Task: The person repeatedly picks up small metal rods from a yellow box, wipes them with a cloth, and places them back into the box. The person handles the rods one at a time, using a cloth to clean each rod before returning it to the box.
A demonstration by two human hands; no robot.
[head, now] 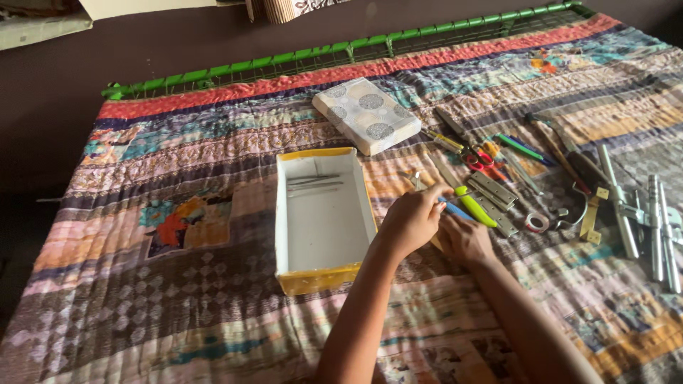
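Blue-handled tool (pixel 457 210) lies on patchwork quilt (pixel 178 299), pinched by curled left hand (pixel 411 220); right hand (pixel 462 240) closed beside it, grip unclear. Open yellow-rimmed white box (pixel 324 274) holds few metal rods (pixel 313 183); most tools (pixel 569 192) remain outside, patterned lid (pixel 366 115) beyond.

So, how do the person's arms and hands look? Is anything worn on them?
Both arms are bare as far as the view shows: no sleeves reach the forearms. The left hand and right hand wear no gloves, and no watch or bracelet shows at the wrists. Rings cannot be told; the fingers are too small.
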